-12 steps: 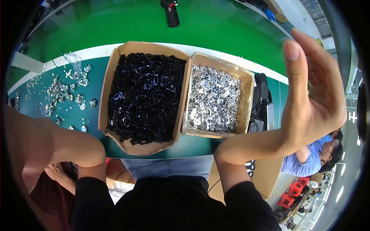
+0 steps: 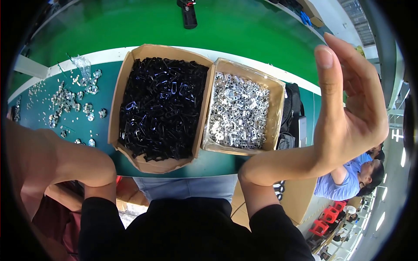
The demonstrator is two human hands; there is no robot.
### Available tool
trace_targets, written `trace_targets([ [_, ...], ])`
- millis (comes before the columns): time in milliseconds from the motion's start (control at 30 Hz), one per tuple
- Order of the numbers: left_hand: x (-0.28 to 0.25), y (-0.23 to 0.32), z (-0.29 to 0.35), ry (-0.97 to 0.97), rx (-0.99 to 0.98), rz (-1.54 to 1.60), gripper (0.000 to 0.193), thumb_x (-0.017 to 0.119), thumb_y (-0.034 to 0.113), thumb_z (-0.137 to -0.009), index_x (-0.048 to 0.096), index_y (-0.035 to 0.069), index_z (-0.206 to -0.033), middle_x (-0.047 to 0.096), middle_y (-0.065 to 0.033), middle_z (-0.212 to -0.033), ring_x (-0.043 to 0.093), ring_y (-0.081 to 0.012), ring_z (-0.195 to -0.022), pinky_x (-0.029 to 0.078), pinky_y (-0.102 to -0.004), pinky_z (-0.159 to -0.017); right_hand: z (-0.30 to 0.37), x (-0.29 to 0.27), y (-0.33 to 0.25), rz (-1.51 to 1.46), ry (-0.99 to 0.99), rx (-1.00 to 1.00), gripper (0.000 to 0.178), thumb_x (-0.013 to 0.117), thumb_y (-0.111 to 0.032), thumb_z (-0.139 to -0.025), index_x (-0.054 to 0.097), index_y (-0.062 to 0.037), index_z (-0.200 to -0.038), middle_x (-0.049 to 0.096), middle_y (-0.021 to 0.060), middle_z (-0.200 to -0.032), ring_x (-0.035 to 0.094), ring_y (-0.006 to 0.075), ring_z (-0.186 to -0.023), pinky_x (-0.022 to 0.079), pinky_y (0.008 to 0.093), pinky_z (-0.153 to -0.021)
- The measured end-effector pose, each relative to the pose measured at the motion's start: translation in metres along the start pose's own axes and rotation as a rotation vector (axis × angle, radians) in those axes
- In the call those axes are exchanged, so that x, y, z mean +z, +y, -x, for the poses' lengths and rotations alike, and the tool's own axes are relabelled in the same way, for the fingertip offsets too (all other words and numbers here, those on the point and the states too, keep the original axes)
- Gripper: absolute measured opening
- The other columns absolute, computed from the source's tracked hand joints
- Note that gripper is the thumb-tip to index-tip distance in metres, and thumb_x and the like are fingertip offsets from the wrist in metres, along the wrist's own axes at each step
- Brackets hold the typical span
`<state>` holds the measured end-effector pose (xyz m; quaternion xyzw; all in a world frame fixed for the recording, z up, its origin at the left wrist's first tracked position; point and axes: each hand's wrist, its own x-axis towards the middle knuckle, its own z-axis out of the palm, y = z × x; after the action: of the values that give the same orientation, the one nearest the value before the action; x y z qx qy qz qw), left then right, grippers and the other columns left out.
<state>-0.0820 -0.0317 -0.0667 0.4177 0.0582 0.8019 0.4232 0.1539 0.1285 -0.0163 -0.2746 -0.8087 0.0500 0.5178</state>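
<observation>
My right hand (image 2: 355, 102) is raised at the right, above the bench's right end. Its thumb points up, the fingers are loosely curved and apart, and nothing shows between them. My left forearm (image 2: 82, 163) bends up toward the left rim, where the left hand's fingers are cut off from view. Between my arms stands a cardboard box (image 2: 114, 98) full of small black clip-like parts (image 2: 165, 108). Touching its right side is a smaller plastic-lined box (image 2: 275, 108) of small silver metal parts (image 2: 239, 111). Neither hand touches the boxes.
Loose metal pieces (image 2: 65, 99) and a clear plastic bag (image 2: 82, 65) lie on the green bench (image 2: 104, 127) at left. A black bag (image 2: 292, 104) stands right of the boxes. A black device (image 2: 189, 19) lies beyond. Someone's bare arm (image 2: 65, 195) shows at left; a person in blue (image 2: 335, 185) sits at right.
The whole view has shifted slightly, with the boxes and bench a little further left and up. My right hand keeps its raised pose. The other person's arm at left has moved.
</observation>
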Motion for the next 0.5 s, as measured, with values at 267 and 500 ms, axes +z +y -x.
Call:
trace_targets([
  [267,0.007,0.074,0.026,-0.073,0.024,-0.069,0.013,0.062,-0.008,-0.067,0.055,-0.003,-0.078,0.058,-0.0109,-0.071,0.057,-0.0202,-0.045,0.05,-0.0254,-0.042,-0.012,-0.011,-0.008,0.031,-0.088,0.098,0.018,0.076,-0.004,-0.086,0.073,0.0036,-0.102,0.072,0.0081,-0.084,0.066,0.01,-0.074,0.051,0.0197,-0.069],
  [500,0.066,0.058,0.012,-0.213,0.217,-0.157,0.01,0.061,-0.007,-0.068,0.056,-0.003,-0.076,0.058,-0.0119,-0.069,0.058,-0.0215,-0.045,0.05,-0.026,-0.041,-0.01,-0.013,0.0,0.028,-0.13,-0.031,0.018,0.08,-0.001,-0.075,0.072,0.0009,-0.091,0.069,0.0066,-0.077,0.051,0.0076,-0.054,0.038,0.0217,-0.049],
])
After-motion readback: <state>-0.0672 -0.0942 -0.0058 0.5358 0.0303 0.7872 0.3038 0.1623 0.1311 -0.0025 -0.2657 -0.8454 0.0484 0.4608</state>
